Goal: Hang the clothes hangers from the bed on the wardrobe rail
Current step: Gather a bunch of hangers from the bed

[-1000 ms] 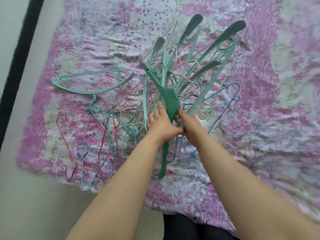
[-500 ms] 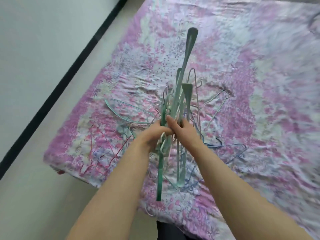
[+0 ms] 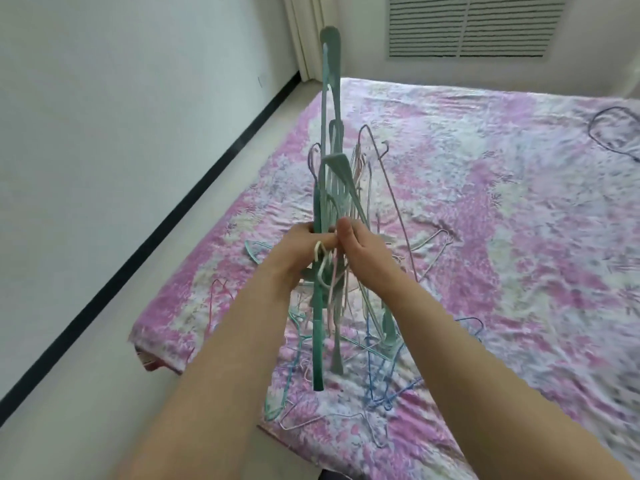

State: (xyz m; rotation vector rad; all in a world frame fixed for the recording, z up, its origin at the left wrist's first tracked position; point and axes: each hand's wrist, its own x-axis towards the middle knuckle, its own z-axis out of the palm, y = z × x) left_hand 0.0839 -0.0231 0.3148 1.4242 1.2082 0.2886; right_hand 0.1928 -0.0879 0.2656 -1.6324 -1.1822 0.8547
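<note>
- The person's left hand [image 3: 300, 249] is curling its fingers round the middle of a thick bundle of teal plastic and thin wire clothes hangers [image 3: 330, 188], just left of the frame's centre.
- The right hand [image 3: 363, 252] is gripping the same bundle from the other side, its thumb pressing against the left hand's fingers.
- The bundle is standing nearly upright, its tallest teal arm reaching the top centre of the frame and its lower ends hanging down between the two forearms.
- A few loose wire hangers [image 3: 388, 386] in blue, white and pink are lying below the hands, on the near corner of the bed.
- The bed's pink and white floral sheet [image 3: 502, 237] is filling the right and centre of the frame.
- A white wall with a black skirting strip [image 3: 166, 223] is running along the left.
- A slatted grey vent [image 3: 474, 26] is sitting at the upper right.
</note>
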